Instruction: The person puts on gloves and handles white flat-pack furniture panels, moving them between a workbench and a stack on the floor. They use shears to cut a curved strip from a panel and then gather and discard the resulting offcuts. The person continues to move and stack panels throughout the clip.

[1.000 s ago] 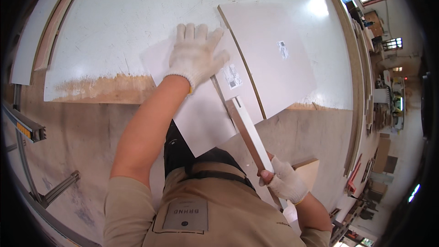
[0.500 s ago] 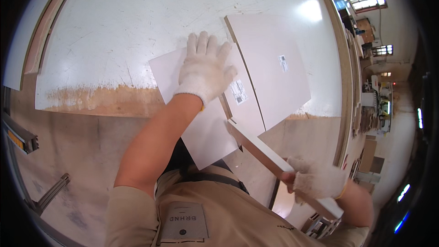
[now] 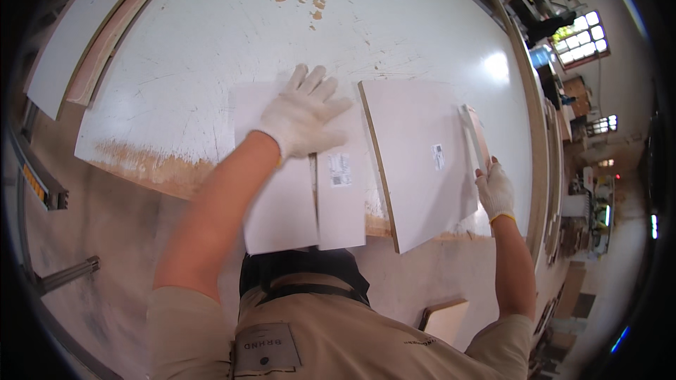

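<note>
- while the bench (image 3: 394, 35) carries the work, the right panel (image 3: 419, 169) lies widest on it, and the left panel (image 3: 282, 214) and middle panel (image 3: 343, 214) reach past its near edge, parted by a narrow gap.
- spread across the left and middle panels, the gloved left hand (image 3: 299, 116) has its grip open and seems to press down rather than clasp.
- the right hand (image 3: 498, 193) has its grip closed around the near end of a pale strip (image 3: 477, 137), by the right panel's right edge; whether strip and panel touch i cannot tell.
- the step in hand looks like steadying the panels while shifting the strip aside; the next move probably calls for a firm right hold, keeping the strip off the panel's face.
- against half a second ago, a clear gap parts the middle and right panels, which lay almost together, and the strip has swung from beside the middle panel to the far right.
</note>
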The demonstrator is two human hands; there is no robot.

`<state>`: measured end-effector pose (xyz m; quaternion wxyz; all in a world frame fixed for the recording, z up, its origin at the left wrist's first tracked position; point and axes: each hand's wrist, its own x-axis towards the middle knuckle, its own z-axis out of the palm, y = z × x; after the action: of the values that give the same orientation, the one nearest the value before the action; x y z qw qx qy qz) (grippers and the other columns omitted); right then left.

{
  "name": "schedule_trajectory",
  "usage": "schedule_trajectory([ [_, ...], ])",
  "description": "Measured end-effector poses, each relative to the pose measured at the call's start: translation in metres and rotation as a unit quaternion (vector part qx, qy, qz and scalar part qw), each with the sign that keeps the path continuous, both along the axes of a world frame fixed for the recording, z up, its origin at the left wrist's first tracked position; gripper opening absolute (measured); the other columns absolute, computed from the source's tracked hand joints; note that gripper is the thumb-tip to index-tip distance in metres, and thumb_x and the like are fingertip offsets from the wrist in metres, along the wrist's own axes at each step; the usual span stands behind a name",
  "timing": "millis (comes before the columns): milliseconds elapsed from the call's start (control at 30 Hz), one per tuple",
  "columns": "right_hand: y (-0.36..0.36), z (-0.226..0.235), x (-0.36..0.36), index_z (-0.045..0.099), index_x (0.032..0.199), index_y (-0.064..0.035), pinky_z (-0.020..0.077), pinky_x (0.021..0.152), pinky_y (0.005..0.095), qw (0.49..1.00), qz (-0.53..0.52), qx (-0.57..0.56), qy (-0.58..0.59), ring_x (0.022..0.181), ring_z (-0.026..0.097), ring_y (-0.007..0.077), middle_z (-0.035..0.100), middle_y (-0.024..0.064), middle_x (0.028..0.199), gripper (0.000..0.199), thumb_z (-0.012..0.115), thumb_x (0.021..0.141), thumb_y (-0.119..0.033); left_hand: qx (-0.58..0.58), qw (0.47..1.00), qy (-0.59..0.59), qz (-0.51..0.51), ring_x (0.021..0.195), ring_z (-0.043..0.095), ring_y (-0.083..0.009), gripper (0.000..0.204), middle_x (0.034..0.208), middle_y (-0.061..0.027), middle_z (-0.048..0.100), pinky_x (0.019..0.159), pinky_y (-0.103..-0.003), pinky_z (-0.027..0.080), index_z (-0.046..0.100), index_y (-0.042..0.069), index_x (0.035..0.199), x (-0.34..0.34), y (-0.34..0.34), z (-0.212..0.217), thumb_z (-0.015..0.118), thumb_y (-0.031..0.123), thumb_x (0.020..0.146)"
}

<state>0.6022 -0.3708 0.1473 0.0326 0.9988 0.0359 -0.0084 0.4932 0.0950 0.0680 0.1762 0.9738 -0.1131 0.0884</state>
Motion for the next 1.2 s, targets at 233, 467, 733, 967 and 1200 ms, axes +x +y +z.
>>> schedule_trajectory([
  [233, -0.051, -0.041, 0.076, 0.054, 0.148, -0.0003, 0.0477, 0.111, 0.047, 0.999, -0.034, 0.033, -0.002, 0.129, 0.059, 0.0419, 0.066, 0.0221, 0.137, 0.056, 0.061, 0.1, -0.027, 0.019, 0.996, 0.05, 0.065, 0.153, 0.032, -0.041, 0.06, 0.153, -0.0182, 0.049, 0.132, -0.054, 0.019, 0.059, 0.012, 0.145, 0.006, 0.002, 0.024, 0.064, 0.045, 0.095],
  [467, -0.042, -0.062, 0.009, 0.06, 0.14, 0.0068, 0.0296, 0.128, 0.0533, 0.972, 0.212, -0.06, -0.084, 0.149, 0.04, 0.0458, 0.054, 0.0289, 0.149, 0.058, 0.067, 0.087, -0.015, 0.095, 0.808, 0.005, 0.581, 0.141, 0.044, -0.0425, 0.075, 0.147, -0.0243, 0.053, 0.121, -0.053, 0.035, 0.047, 0.003, 0.152, -0.085, -0.052, 0.024, 0.065, 0.047, 0.094],
  [733, 0.114, -0.045, -0.101, 0.068, 0.133, 0.0047, 0.022, 0.123, 0.071, 0.807, 0.531, 0.251, 0.063, 0.141, 0.044, 0.0559, 0.063, 0.0304, 0.134, 0.059, 0.076, 0.082, -0.024, -0.076, 0.695, 0.159, 0.697, 0.125, 0.061, -0.0461, 0.084, 0.139, -0.0258, 0.056, 0.106, -0.052, 0.05, 0.049, 0.003, 0.148, -0.147, -0.09, 0.036, 0.065, 0.062, 0.09],
  [967, 0.193, -0.058, -0.126, 0.06, 0.143, 0.0089, 0.0148, 0.127, 0.0608, 0.844, 0.496, 0.202, 0.041, 0.146, 0.035, 0.052, 0.057, 0.0347, 0.145, 0.071, 0.071, 0.091, -0.037, -0.286, 0.664, 0.102, 0.684, 0.107, 0.072, -0.0401, 0.074, 0.114, -0.0278, 0.073, 0.095, -0.047, 0.054, 0.066, -0.003, 0.124, -0.176, -0.069, 0.038, 0.065, 0.063, 0.091],
  [1200, 0.214, -0.058, -0.146, 0.052, 0.146, 0.0164, 0.0155, 0.129, 0.0513, 0.901, 0.412, 0.111, 0.075, 0.152, 0.031, 0.0459, 0.051, 0.0335, 0.153, 0.084, 0.069, 0.092, -0.046, -0.333, 0.699, 0.07, 0.629, 0.093, 0.072, -0.0413, 0.066, 0.097, -0.0277, 0.073, 0.084, -0.048, 0.053, 0.073, -0.007, 0.101, -0.22, -0.071, 0.009, 0.065, 0.059, 0.095],
])
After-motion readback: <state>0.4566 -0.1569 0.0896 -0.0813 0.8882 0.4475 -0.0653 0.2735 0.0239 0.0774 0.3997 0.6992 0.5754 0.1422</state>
